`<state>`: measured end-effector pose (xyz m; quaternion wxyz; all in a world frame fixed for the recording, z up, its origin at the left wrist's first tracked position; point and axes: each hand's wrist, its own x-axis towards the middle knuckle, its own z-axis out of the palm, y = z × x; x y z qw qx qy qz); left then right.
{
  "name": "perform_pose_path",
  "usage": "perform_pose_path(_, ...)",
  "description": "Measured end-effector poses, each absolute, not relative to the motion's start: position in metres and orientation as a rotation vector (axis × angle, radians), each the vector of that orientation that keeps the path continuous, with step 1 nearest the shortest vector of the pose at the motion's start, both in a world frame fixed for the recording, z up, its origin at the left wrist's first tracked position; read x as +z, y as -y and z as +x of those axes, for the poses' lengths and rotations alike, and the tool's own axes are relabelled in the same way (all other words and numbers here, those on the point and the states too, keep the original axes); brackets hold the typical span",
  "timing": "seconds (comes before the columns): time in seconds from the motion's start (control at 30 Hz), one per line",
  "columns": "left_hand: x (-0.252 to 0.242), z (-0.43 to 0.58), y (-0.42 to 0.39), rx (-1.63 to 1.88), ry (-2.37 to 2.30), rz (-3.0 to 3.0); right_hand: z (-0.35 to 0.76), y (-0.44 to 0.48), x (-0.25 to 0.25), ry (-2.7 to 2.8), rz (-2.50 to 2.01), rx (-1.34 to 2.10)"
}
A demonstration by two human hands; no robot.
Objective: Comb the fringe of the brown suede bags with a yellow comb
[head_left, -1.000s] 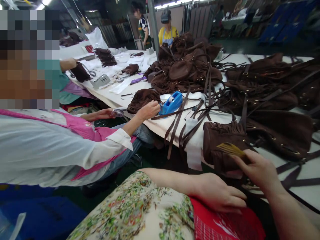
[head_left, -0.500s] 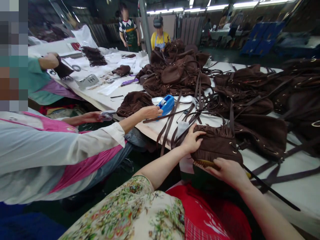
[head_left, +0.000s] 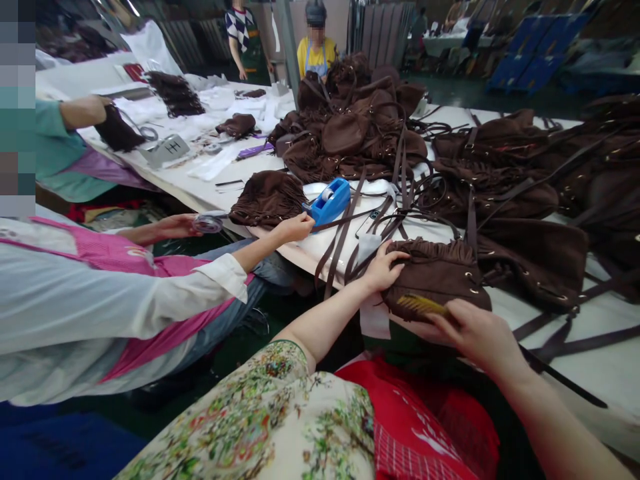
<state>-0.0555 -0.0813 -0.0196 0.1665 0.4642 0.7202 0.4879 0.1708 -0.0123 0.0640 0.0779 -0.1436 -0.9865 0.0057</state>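
Note:
A dark brown fringed bag [head_left: 435, 273] with metal eyelets lies at the table's front edge, before me. My left hand [head_left: 383, 269] grips its left end, with the thumb and fingers on the upper side. In my right hand [head_left: 475, 333] is a yellow comb [head_left: 420, 305], pinched at its right end. The comb's teeth lie against the bag's front lower part. Part of the comb is hidden by my fingers. Long brown straps run from the bag across the table.
At my left a co-worker's hand [head_left: 295, 228] is at a blue tape dispenser [head_left: 330, 202]; the other holds scissors [head_left: 210, 222]. Another brown bag [head_left: 270, 198] lies beside the dispenser. Brown bags are heaped [head_left: 350, 133] at the table's middle and right. A phone [head_left: 367, 223] lies among straps.
My right hand has moved slightly right, and the comb now shows higher against the bag's front. My left hand keeps its grip. The co-worker's hand has shifted to the dispenser's near end.

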Motion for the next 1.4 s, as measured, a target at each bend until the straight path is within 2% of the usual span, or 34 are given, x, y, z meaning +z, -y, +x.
perform_pose_path(0.3, -0.022, -0.063, 0.083, 1.383, -2.001, 1.338, 0.106, -0.014, 0.07, 3.17, -0.215, -0.328)
perform_pose_path(0.47, -0.025, -0.062, 0.083, 1.434, -1.977, 1.359, 0.117, -0.022, 0.067, 3.271, -0.22, -0.291)
perform_pose_path(0.9, -0.024, -0.057, 0.08, 1.314, -2.03, 1.397, 0.201, 0.017, 0.038, 3.314, -0.364, 0.469)
perform_pose_path(1.1, 0.011, -0.036, 0.1, 1.44, -2.263, 1.402, 0.194, 0.01, 0.04, 3.005, -0.613, 1.255)
perform_pose_path(1.2, 0.039, -0.02, 0.116, 1.474, -1.997, 1.384, 0.193, 0.007, 0.045, 2.799, -0.731, 1.497)
perform_pose_path(1.4, 0.06, 0.003, 0.113, 1.006, -1.295, 1.038, 0.189, 0.009, 0.057, 2.513, -0.949, 1.744)
